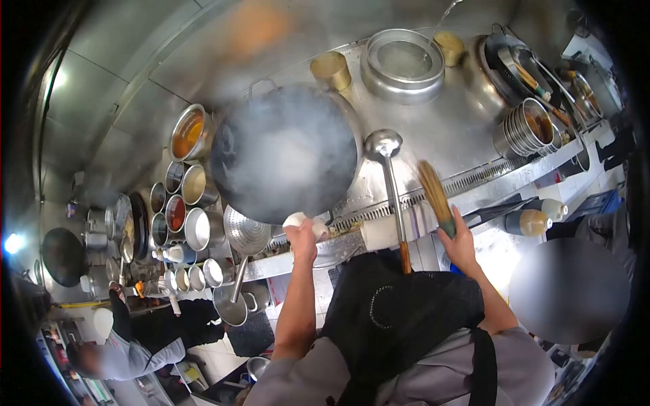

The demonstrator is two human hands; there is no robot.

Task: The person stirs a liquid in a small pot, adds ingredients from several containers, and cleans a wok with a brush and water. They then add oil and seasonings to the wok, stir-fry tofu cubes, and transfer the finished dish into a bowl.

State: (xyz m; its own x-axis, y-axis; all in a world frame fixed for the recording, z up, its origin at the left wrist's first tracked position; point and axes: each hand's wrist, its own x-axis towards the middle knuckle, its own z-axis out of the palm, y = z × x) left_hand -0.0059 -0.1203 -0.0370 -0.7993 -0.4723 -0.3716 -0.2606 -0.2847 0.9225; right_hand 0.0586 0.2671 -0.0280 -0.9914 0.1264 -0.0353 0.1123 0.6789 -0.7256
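A large dark wok (233, 152) sits on the stove, its inside largely hidden by steam. My left hand (305, 243) is closed around a white cloth (295, 219) at the wok's near rim. In my right hand (460, 245) is a bamboo wok brush (435, 193), gripped by its green-bound end, with the bristles pointing up and away from me over the counter's front edge. Between my hands lies a steel ladle (384, 143), its wooden handle reaching back toward my apron. Beneath that handle is a folded white cloth (379, 233).
Left of the wok stand several seasoning pots (176, 213) and a perforated strainer (247, 231). Water runs into a round steel pot (404, 61) at the back. Stacked steel containers (525, 128) are on the right. A co-worker (128, 352) is at lower left.
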